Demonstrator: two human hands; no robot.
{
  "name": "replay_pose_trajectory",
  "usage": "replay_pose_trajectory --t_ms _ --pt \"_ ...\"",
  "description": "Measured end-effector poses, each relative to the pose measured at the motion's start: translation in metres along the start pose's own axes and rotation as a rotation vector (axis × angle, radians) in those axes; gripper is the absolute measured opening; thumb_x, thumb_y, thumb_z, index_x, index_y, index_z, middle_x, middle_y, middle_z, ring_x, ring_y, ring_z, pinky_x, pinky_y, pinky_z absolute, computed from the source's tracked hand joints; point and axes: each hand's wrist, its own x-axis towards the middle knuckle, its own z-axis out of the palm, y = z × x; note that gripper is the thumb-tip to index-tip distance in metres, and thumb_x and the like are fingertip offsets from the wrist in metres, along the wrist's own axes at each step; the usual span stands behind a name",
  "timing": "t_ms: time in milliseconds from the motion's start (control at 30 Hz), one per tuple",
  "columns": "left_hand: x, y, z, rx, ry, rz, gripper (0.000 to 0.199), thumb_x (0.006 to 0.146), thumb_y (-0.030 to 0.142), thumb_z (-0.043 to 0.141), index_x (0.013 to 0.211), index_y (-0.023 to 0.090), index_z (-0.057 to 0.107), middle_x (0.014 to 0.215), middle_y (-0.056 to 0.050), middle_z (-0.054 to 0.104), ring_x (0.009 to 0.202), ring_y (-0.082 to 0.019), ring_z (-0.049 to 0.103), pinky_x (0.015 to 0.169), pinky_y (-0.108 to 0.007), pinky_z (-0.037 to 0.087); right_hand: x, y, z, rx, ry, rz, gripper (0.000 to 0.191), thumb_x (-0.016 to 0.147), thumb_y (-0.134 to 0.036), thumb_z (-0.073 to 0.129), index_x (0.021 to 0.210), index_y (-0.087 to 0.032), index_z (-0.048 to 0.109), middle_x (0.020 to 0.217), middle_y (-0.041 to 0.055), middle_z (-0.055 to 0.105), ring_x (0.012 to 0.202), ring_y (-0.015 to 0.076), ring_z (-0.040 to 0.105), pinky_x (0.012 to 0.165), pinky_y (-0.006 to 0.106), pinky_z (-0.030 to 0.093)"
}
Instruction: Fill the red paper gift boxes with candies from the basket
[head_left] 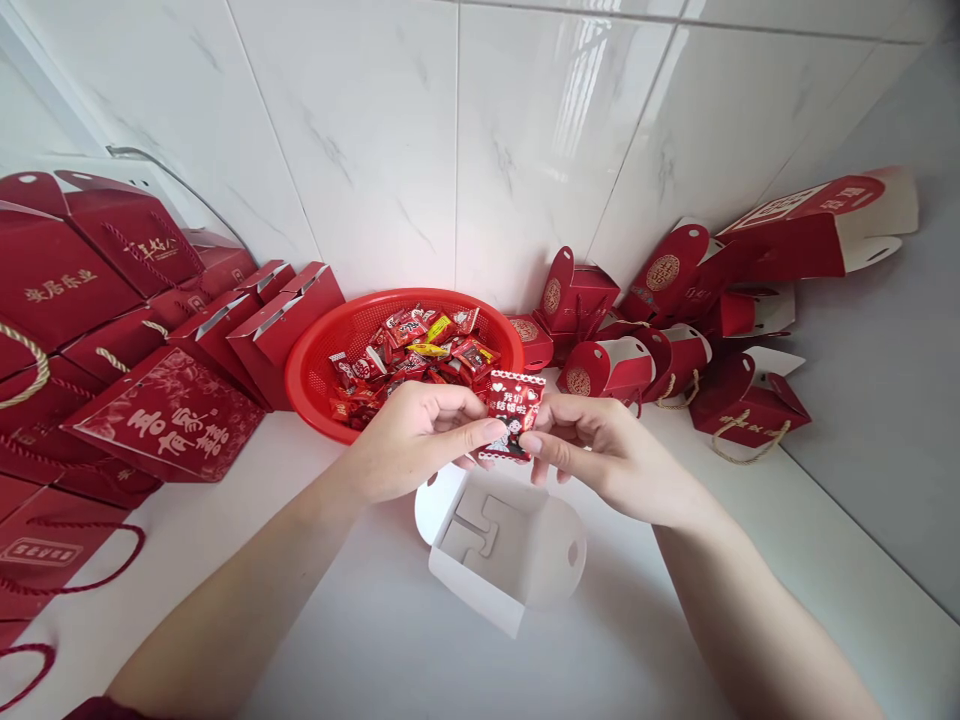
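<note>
Between both hands I hold up a red wrapped candy packet [514,400] printed with white characters, hearts and a cartoon couple. My left hand [427,435] pinches its left edge, thumb in front. On the right edge, my right hand [600,450] grips it the same way, with the thumb near the lower corner. Just below the hands an opened white-lined box [480,590] stands on the white table, its flaps spread and its inner floor visible. Behind my left hand sits a red plastic basket [304,365] filled with several small wrapped candies [427,350].
Red gift boxes with rope handles [165,415] are stacked along the left. More red boxes [607,370], some open, crowd the right side, with a larger opened one [817,230] on top. A white tiled wall [375,130] closes off the back.
</note>
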Motion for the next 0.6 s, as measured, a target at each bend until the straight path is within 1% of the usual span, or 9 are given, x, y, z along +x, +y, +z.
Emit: replay_pose_trajectory --t_ms 100,200,267,367,433,500,600 --pt "-0.001 0.002 -0.003 0.066 -0.038 0.033 0.025 0.083 0.042 0.069 0.088 0.018 0.072 0.083 -0.005 0.072 0.072 -0.017 0.067 0.055 -0.023 0.053 0.000 0.000 0.001 0.015 0.030 -0.020 0.022 0.093 -0.039 0.060 0.089 -0.019 0.065 0.082 0.0017 0.065 0.065 0.0120 0.065 0.058 0.022 0.051" --pt "-0.003 0.004 -0.008 0.185 -0.072 0.094 0.021 0.082 0.038 0.070 0.076 0.017 0.071 0.073 -0.001 0.068 0.062 -0.012 0.060 0.053 -0.020 0.047 0.000 -0.001 0.002 0.014 0.056 -0.030 0.021 0.091 -0.039 0.063 0.087 -0.019 0.066 0.081 0.0009 0.065 0.064 0.0114 0.065 0.057 0.022 0.050" --pt "-0.003 0.005 -0.010 0.219 -0.085 0.098 0.022 0.083 0.036 0.068 0.073 0.017 0.070 0.069 0.001 0.065 0.059 -0.011 0.056 0.053 -0.020 0.045 0.000 -0.001 0.002 0.004 0.056 -0.031 0.021 0.091 -0.039 0.064 0.088 -0.019 0.065 0.081 0.0008 0.065 0.064 0.0115 0.065 0.057 0.022 0.049" --pt "-0.003 0.004 -0.012 0.218 -0.120 0.079 0.023 0.084 0.037 0.066 0.073 0.017 0.069 0.063 0.001 0.059 0.057 -0.011 0.053 0.051 -0.021 0.042 -0.001 -0.002 0.002 -0.032 0.047 -0.022 0.023 0.092 -0.041 0.062 0.088 -0.018 0.065 0.082 0.0014 0.065 0.065 0.0126 0.066 0.056 0.023 0.049" --pt "-0.002 0.003 -0.011 0.242 -0.108 0.078 0.027 0.084 0.040 0.065 0.069 0.017 0.067 0.057 0.002 0.054 0.055 -0.011 0.050 0.048 -0.022 0.038 -0.002 -0.003 0.002 -0.057 0.042 -0.016 0.024 0.092 -0.042 0.061 0.089 -0.019 0.065 0.085 0.0022 0.066 0.066 0.0134 0.066 0.056 0.024 0.050" --pt "-0.002 0.002 -0.010 0.271 -0.079 0.088 0.033 0.085 0.043 0.064 0.065 0.017 0.065 0.056 0.001 0.053 0.054 -0.011 0.049 0.047 -0.022 0.036 -0.001 -0.002 0.003 -0.061 0.041 -0.019 0.024 0.092 -0.043 0.061 0.093 -0.019 0.064 0.088 0.0028 0.067 0.068 0.0141 0.067 0.056 0.024 0.051" --pt "-0.003 0.004 -0.007 0.332 -0.055 0.119 0.037 0.086 0.047 0.062 0.064 0.018 0.064 0.056 0.001 0.054 0.054 -0.011 0.050 0.049 -0.023 0.038 -0.001 0.000 0.004 -0.086 0.084 -0.043 0.025 0.092 -0.044 0.060 0.099 -0.020 0.065 0.089 0.0037 0.068 0.074 0.0160 0.066 0.056 0.024 0.053"
